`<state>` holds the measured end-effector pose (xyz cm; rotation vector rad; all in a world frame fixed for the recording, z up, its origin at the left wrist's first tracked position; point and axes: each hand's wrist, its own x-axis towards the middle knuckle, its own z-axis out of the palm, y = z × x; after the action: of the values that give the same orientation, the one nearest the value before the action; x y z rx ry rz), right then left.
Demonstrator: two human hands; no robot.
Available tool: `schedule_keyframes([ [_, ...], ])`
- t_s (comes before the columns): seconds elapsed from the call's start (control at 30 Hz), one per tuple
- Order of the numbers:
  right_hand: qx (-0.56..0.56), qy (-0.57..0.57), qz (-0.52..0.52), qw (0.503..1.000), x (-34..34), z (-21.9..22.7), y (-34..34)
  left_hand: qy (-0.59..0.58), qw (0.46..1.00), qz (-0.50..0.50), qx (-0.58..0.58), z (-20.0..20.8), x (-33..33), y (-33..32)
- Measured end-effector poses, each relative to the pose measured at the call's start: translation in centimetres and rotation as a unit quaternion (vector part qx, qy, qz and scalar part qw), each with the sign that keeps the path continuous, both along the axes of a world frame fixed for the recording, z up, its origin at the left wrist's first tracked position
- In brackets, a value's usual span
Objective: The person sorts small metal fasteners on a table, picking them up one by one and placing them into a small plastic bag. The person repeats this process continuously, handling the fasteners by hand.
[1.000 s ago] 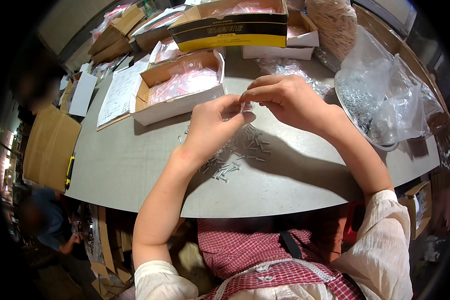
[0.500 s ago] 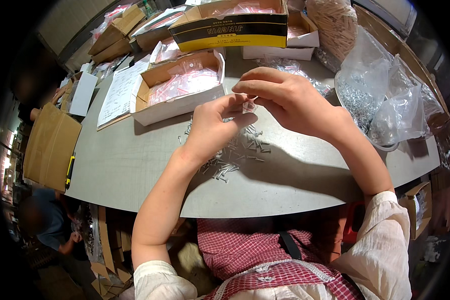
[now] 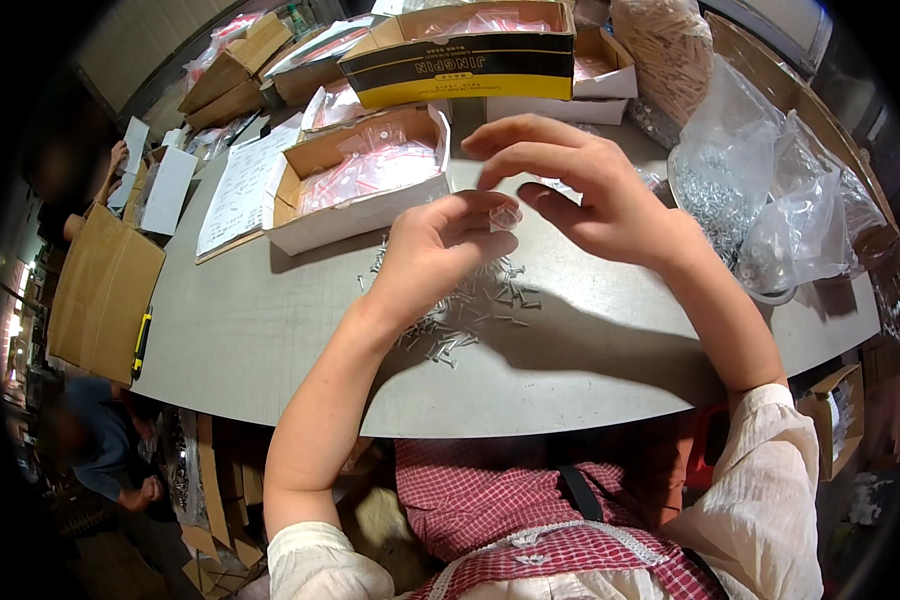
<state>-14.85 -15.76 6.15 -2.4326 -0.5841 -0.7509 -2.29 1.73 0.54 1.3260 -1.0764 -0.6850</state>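
Observation:
A small clear plastic bag is pinched between the thumb and fingers of my left hand. My right hand hovers just to its right, thumb and fingers spread with nothing between them. Below both hands, a loose pile of silver screws lies on the grey table, partly hidden by my left hand. Beyond my left hand stands an open white cardboard box full of small clear bags with red edges.
A black and yellow box stands at the back. On the right, a bowl holds screws and plastic bags. A written sheet lies left of the white box. A yellow and black cutter rests at the left edge. Co-workers are at left.
My right hand has come away from the small bag, and its fingers have spread. My left hand keeps its hold. At far left, a co-worker's hand has moved up by a white box flap.

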Motion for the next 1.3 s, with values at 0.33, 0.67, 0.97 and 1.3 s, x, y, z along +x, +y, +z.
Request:
schedule_keyframes([
  [0.33,0.060,0.144,-0.060,0.986,0.1,0.1,-0.6,-0.011,0.998,0.053,-0.035,0.6,0.9,0.2],
  [0.67,0.305,0.330,-0.010,0.893,0.5,-1.4,0.7,-0.028,0.999,0.038,-0.001,0.6,1.2,0.9],
  [0.97,0.365,0.356,0.052,0.859,0.9,-1.6,0.0,-0.037,0.999,0.026,-0.029,1.4,0.8,1.0],
  [1.3,-0.018,0.092,-0.341,0.935,1.1,-1.1,-4.6,-0.239,0.934,0.248,0.099,2.0,7.9,-1.9],
])
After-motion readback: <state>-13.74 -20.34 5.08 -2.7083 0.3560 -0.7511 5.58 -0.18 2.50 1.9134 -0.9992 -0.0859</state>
